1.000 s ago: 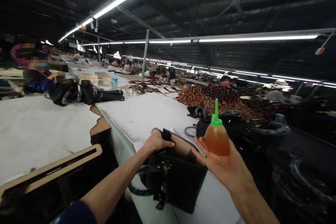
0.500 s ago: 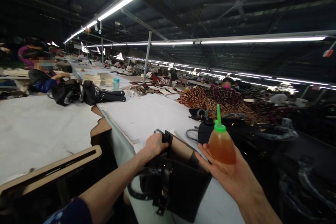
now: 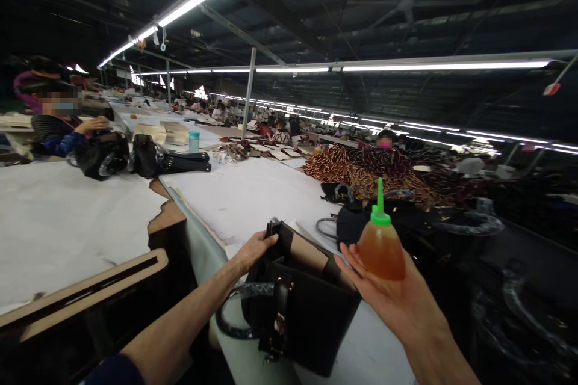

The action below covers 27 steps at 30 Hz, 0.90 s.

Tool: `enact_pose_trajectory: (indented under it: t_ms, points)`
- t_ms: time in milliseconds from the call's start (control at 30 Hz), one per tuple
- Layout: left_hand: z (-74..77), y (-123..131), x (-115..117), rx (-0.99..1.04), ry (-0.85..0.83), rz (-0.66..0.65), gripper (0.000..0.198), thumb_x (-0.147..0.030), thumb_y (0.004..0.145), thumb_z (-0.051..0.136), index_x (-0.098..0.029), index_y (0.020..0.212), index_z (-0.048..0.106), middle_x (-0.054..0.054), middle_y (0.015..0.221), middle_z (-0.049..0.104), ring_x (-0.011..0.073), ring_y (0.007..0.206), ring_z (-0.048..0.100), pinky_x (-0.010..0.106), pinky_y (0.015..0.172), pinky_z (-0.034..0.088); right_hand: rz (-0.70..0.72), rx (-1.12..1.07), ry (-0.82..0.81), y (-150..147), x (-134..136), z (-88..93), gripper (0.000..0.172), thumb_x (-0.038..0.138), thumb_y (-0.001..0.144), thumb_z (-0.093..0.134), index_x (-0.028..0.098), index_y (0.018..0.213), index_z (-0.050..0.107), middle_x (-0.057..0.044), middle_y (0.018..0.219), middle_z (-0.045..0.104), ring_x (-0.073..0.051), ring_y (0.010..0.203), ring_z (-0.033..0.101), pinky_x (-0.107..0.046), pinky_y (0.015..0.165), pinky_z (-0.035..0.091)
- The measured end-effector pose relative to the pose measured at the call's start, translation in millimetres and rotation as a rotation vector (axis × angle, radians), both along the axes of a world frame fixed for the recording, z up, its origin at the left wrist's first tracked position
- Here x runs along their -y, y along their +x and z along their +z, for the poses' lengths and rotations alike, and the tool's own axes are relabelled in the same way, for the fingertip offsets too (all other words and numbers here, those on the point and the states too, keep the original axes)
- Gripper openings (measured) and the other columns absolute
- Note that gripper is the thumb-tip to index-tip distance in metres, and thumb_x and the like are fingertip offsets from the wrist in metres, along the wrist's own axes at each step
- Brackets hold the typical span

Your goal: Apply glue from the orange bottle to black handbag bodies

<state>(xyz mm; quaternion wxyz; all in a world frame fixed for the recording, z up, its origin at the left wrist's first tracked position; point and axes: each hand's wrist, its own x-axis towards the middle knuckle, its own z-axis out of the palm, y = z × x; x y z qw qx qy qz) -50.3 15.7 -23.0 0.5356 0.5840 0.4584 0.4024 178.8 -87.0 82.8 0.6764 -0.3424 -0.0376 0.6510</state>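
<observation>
While the left hand (image 3: 255, 251) grips it, the bag (image 3: 318, 322) tilts below.

Left fingers (image 3: 261, 242) gripping; right fingers (image 3: 348, 270) cradling

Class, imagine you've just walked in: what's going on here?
A person's left hand grips the upper edge of a black bag, tilted and open-topped, at a white worktable. The right hand holds a green-tipped bottle of amber liquid beside the opening, nozzle up. More black bags lie beyond; a co-worker is at far left.
</observation>
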Motion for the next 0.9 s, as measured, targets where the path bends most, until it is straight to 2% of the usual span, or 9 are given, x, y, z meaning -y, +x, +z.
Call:
enact_pose_trajectory:
  t_ms: [100,167,333,433,500,600,667,800,900]
  points:
    - [8.2,1,-1,0.069,0.034,0.017,0.043,-0.042,0.086,0.045,-0.008,0.112,0.055,0.01,0.095,0.068,0.0196,0.09,0.064,0.029,0.08,0.051,-0.01,-0.014,-0.023,0,5,5.2,0.024,0.032,0.079,0.064,0.019,0.099,0.061,-0.012,0.095,0.066,-0.033,0.102,0.062,-0.054,0.086,0.052]
    - [21.6,-1,-4,0.079,0.064,0.018,0.041,-0.037,0.086,0.046,-0.01,0.116,0.052,0.009,0.099,0.067,0.0188,0.091,0.063,0.028,0.079,0.05,-0.012,-0.021,-0.038,-2,12,9.2,0.023,0.033,0.078,0.064,0.02,0.098,0.062,-0.012,0.094,0.066,-0.034,0.101,0.063,-0.056,0.086,0.052]
    - [77.0,-24,-10,0.006,0.102,-0.121,0.034,-0.033,0.079,0.054,-0.012,0.106,0.06,0.004,0.089,0.067,0.0169,0.08,0.06,0.026,0.074,0.048,0.015,-0.041,-0.104,-16,37,11.9,0.022,0.038,0.079,0.062,0.022,0.094,0.065,-0.011,0.089,0.069,-0.033,0.094,0.065,-0.055,0.079,0.055]
    - [109.3,-45,-6,-0.095,0.091,-0.256,0.031,-0.033,0.072,0.063,-0.013,0.095,0.066,0.002,0.082,0.068,0.0157,0.072,0.059,0.026,0.07,0.047,0.142,-0.043,-0.135,-26,50,5.6,0.027,0.042,0.084,0.054,0.019,0.088,0.068,-0.011,0.081,0.069,-0.028,0.079,0.068,-0.046,0.072,0.058]
    - [122.5,-58,1,-0.185,0.071,-0.339,0.028,-0.034,0.067,0.068,-0.013,0.086,0.069,0.001,0.076,0.068,0.0157,0.068,0.058,0.025,0.067,0.046,0.27,0.044,-0.118,-29,57,-1.4,0.03,0.043,0.085,0.053,0.018,0.087,0.069,-0.011,0.08,0.07,-0.023,0.068,0.066,-0.038,0.062,0.058]
    - [126.2,-75,14,-0.372,0.042,-0.478,0.026,-0.035,0.065,0.069,-0.016,0.083,0.072,-0.001,0.073,0.069,0.0167,0.069,0.058,0.023,0.066,0.044,0.359,0.302,-0.015,-27,64,-14.5,0.03,0.045,0.079,0.065,0.021,0.097,0.069,-0.008,0.083,0.07,-0.017,0.059,0.062,-0.026,0.048,0.051]
    - [121.0,-83,23,-0.481,0.021,-0.547,0.027,-0.035,0.065,0.067,-0.018,0.086,0.073,-0.001,0.074,0.07,0.0176,0.071,0.059,0.023,0.066,0.045,0.298,0.471,0.065,-23,68,-24.1,0.037,0.049,0.075,0.069,0.023,0.103,0.067,-0.005,0.084,0.07,-0.015,0.058,0.059,-0.022,0.046,0.048]
    - [107.7,-87,35,-0.576,-0.039,-0.594,0.025,-0.033,0.063,0.066,-0.018,0.081,0.075,0.0,0.07,0.07,0.0179,0.067,0.059,0.023,0.059,0.044,0.221,0.825,0.194,-17,72,-38.5,0.05,0.05,0.072,0.072,0.022,0.112,0.06,-0.006,0.101,0.068,-0.021,0.081,0.062,-0.026,0.062,0.052]
    - [102.6,-84,41,-0.629,-0.067,-0.628,0.02,-0.032,0.061,0.067,-0.017,0.072,0.074,0.0,0.063,0.068,0.0164,0.06,0.056,0.022,0.053,0.042,0.193,1.115,0.215,-17,76,-37.3,0.064,0.051,0.069,0.074,0.026,0.122,0.05,-0.006,0.113,0.065,-0.026,0.099,0.059,-0.032,0.08,0.049]
